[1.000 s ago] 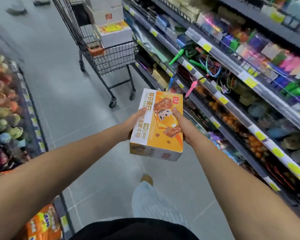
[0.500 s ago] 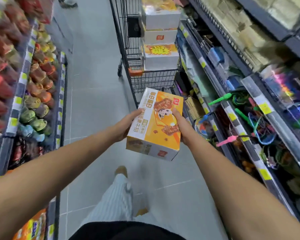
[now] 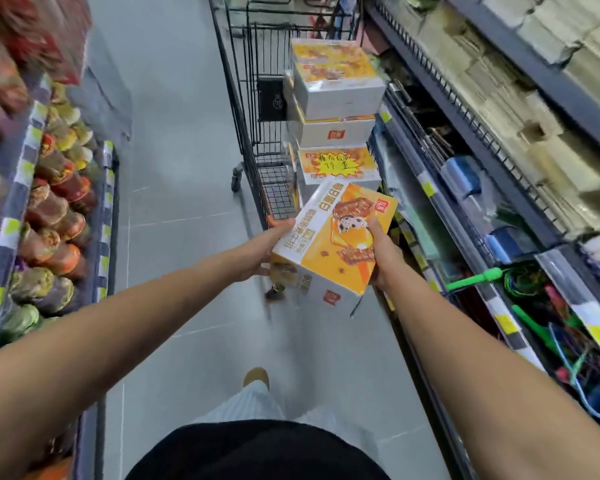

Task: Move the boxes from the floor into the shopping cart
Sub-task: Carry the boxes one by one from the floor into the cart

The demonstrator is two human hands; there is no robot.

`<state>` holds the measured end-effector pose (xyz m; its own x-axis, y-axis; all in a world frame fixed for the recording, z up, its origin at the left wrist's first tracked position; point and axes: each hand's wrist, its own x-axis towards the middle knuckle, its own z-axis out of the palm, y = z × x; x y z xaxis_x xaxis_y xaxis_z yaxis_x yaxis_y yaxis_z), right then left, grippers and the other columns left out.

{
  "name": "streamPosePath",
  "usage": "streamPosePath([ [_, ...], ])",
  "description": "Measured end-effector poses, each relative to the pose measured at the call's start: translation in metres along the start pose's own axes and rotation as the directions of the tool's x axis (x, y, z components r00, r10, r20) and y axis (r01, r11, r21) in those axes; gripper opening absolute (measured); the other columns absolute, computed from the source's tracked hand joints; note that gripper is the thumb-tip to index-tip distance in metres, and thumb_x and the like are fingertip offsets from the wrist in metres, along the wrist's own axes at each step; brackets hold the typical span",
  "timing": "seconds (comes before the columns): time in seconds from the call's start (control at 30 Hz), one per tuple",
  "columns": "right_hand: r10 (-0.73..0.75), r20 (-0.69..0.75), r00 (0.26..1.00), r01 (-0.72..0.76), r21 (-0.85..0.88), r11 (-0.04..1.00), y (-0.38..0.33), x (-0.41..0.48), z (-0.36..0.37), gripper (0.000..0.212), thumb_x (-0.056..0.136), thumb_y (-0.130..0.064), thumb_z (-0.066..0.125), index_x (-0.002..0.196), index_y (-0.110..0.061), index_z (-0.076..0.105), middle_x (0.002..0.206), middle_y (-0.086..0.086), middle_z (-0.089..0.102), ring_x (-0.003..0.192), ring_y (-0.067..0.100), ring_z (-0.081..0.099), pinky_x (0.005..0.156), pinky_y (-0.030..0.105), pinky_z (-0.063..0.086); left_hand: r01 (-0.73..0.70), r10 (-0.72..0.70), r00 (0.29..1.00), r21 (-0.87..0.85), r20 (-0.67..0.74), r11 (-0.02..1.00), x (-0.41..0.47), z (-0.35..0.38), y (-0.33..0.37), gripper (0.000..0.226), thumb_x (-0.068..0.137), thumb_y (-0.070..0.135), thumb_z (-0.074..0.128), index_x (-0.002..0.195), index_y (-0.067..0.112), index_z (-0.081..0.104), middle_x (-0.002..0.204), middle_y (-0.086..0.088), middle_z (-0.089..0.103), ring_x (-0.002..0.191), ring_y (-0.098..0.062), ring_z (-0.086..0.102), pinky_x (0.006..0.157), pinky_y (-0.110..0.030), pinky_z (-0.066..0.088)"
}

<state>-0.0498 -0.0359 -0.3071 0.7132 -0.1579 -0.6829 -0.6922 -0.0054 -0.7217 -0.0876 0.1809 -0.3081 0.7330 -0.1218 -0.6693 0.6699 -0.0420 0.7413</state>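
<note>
Tilted orange-and-white box (image 3: pixel 333 244) midair before black wire cart (image 3: pixel 257 133) of stacked boxes (image 3: pixel 336 109).

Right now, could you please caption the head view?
A box held by left hand and right hand before the cart of stacked boxes.

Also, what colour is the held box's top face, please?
Orange and yellow; the box shows best in the head view.

Both arms reach forward, left hand (image 3: pixel 264 250) and right hand (image 3: pixel 382 259) gripping opposite sides of the box (image 3: pixel 329 252).
</note>
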Motion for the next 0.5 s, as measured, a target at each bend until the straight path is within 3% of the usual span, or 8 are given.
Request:
streamPosePath([
  [0.1,0.033,-0.075,0.997,-0.025,0.114,0.993,-0.024,0.024,0.017,0.087,0.065,-0.077,0.063,0.127,-0.017,0.055,0.111,0.013,0.069,0.093,0.036,0.069,0.078,0.059,0.055,0.001,0.0,1.0,0.029,-0.024,1.0,0.022,-0.014,0.031,0.038,0.093,0.058,0.039,0.108,0.028,0.057,0.097,0.004,0.063,0.092,-0.016,0.058,0.095,-0.04,0.04],
  [0.23,0.08,-0.168,0.983,-0.044,0.207,0.977,-0.045,0.071,0.031,0.101,0.045,-0.086,0.061,0.121,-0.019,0.058,0.111,0.011,0.07,0.097,0.035,0.069,0.084,0.058,0.053,0.051,-0.052,0.997,-0.02,-0.062,0.999,0.062,-0.023,0.057,0.039,0.093,0.055,0.045,0.114,0.023,0.05,0.098,0.0,0.057,0.102,-0.02,0.05,0.09,-0.042,0.039],
  [0.33,0.093,-0.179,0.979,-0.039,0.285,0.958,-0.063,0.098,0.044,0.092,0.052,-0.082,0.064,0.12,-0.021,0.059,0.108,0.007,0.071,0.094,0.031,0.069,0.084,0.054,0.055,0.117,-0.121,0.992,-0.126,-0.02,0.985,0.097,-0.026,0.07,0.072,0.081,0.063,0.056,0.135,0.02,0.036,0.118,-0.004,0.058,0.111,-0.023,0.054,0.087,-0.044,0.045],
  [0.43,0.09,-0.205,0.975,-0.025,0.298,0.954,-0.083,0.118,0.059,0.093,0.063,-0.077,0.065,0.13,-0.015,0.048,0.114,0.007,0.064,0.102,0.031,0.064,0.09,0.054,0.053,0.155,-0.156,0.988,-0.248,0.014,0.956,0.133,-0.021,0.083,0.08,0.075,0.063,0.064,0.135,0.016,0.042,0.119,-0.005,0.061,0.097,-0.024,0.061,0.088,-0.042,0.045],
  [0.5,0.079,-0.206,0.975,-0.009,0.321,0.947,-0.096,0.14,0.066,0.082,0.072,-0.071,0.066,0.126,-0.014,0.043,0.111,0.007,0.062,0.102,0.03,0.063,0.091,0.054,0.053,0.164,-0.166,0.986,-0.242,0.015,0.956,0.158,-0.017,0.098,0.071,0.075,0.06,0.067,0.125,0.012,0.05,0.108,-0.005,0.063,0.081,-0.019,0.059,0.075,-0.033,0.047],
])
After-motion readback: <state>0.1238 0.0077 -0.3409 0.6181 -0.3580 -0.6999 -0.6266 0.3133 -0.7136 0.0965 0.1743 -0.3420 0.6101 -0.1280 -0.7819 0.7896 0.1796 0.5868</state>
